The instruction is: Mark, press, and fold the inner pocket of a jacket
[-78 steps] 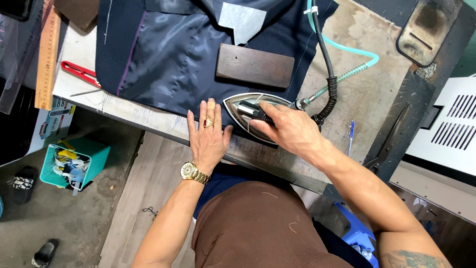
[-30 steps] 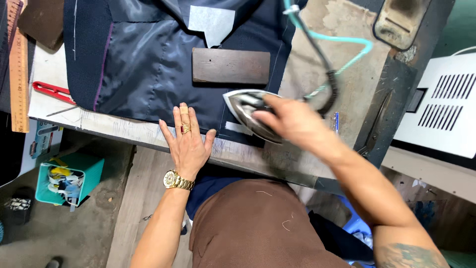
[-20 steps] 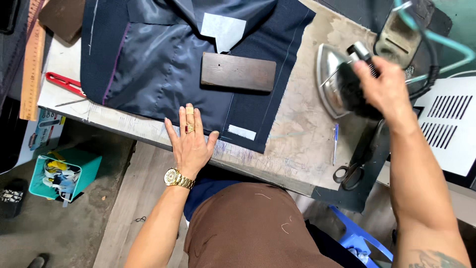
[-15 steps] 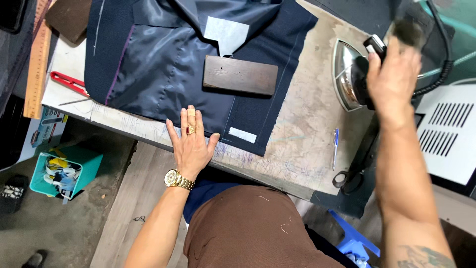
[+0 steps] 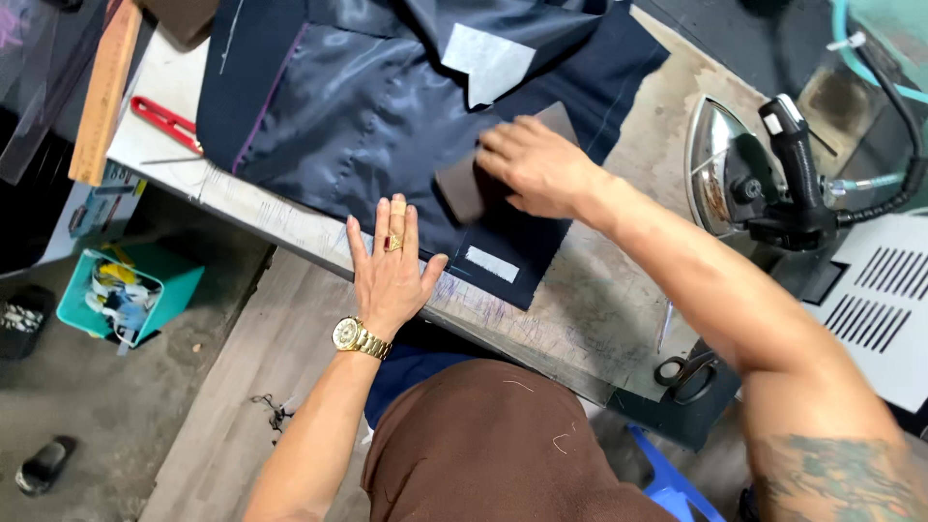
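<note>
A dark navy garment with shiny lining lies spread on the worktable. My left hand, with rings and a gold watch, lies flat with fingers apart on the garment's near edge. My right hand grips a dark brown wooden block and holds it on the fabric just beyond my left hand. A steam iron with a black handle stands on its side at the table's right, apart from both hands.
A wooden ruler and red-handled scissors lie at the table's left end. Black scissors hang at the near right edge. A white vented machine stands right. A teal box sits on the floor.
My right hand set the iron down at the right, came back left and took hold of the wooden block. My left hand stayed flat on the garment.
</note>
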